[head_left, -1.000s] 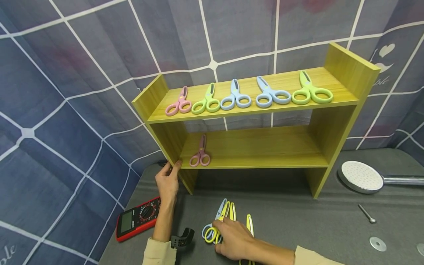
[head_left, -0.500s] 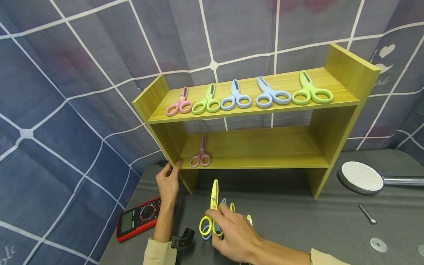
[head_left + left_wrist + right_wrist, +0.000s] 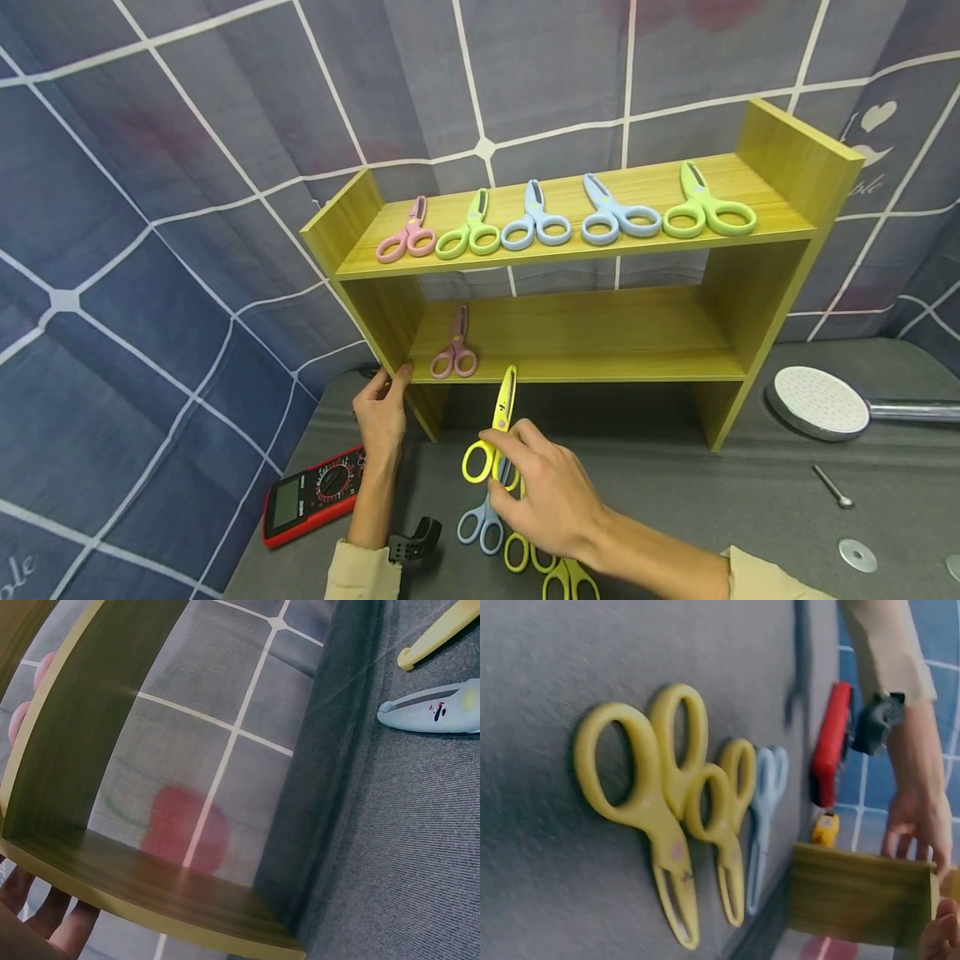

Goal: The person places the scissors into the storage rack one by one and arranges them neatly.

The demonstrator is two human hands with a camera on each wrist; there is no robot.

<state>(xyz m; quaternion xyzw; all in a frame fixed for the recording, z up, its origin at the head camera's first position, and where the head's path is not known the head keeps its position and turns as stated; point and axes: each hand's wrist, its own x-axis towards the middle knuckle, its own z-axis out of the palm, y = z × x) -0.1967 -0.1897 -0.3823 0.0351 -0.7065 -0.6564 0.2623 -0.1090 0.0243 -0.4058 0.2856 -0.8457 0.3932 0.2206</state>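
My right hand point(image 3: 551, 487) pinches yellow scissors point(image 3: 504, 408) by the handles, blades pointing up just below the lower board's front edge. My left hand point(image 3: 380, 412) grips the left side panel of the wooden shelf point(image 3: 600, 367), thumb at the front edge. Below the right hand, blue scissors point(image 3: 480, 525) and two more yellow scissors point(image 3: 641, 787) lie on the grey cloth. Pink scissors point(image 3: 454, 346) lie at the left of the lower board. Along the upper board runs a row of pink point(image 3: 408, 233), green and blue scissors, handles toward the front.
A red multimeter point(image 3: 315, 496) lies left of my left forearm. To the right are a shower head point(image 3: 821, 402), a bolt point(image 3: 832, 486) and a metal washer point(image 3: 857, 553). Checked curtain point(image 3: 225, 125) hangs behind the shelf. A small yellow object point(image 3: 825, 829) sits near the shelf's side.
My right hand has picked the yellow scissors off the pile and carried them up and forward toward the shelf. The left hand stays on the side panel.
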